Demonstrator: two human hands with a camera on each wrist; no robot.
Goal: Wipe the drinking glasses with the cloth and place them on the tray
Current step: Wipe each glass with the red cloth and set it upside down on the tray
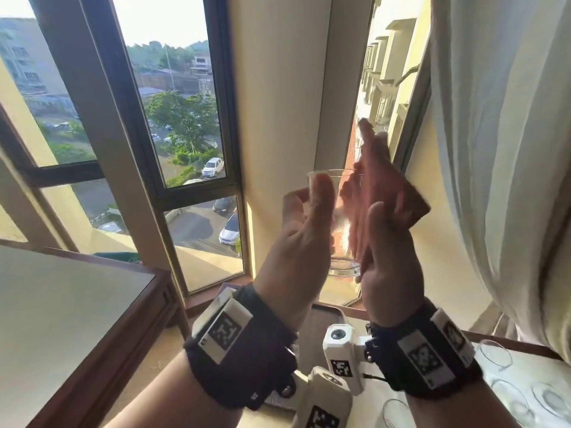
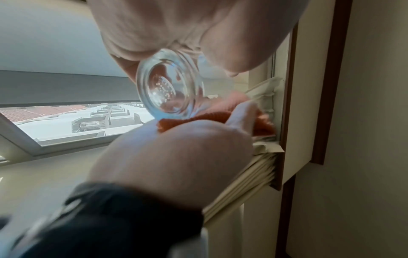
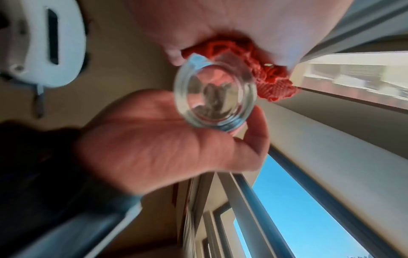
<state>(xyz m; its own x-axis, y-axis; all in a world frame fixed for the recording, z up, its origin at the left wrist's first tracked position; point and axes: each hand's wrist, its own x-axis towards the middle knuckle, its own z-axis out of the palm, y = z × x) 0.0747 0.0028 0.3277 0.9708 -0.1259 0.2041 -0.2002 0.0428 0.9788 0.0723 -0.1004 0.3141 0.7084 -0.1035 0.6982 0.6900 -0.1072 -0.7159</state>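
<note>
Fingers (image 1: 321,196) of the left hand (image 1: 296,242) curl around a clear, empty drinking glass (image 1: 336,217), upright before the window (image 1: 185,118); at its 3 o'clock the right hand (image 1: 391,267) presses a folded red knit cloth (image 1: 383,193) against it. Other glasses (image 1: 494,355) sit at 5 o'clock on the table (image 1: 540,375); beige curtain (image 1: 509,149) at 2 o'clock.

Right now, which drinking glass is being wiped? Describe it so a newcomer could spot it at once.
Look to the tall window. In front of it, the left hand holds a clear glass against the right hand's orange cloth. Unlike the glasses on the table, it is held up.
</note>
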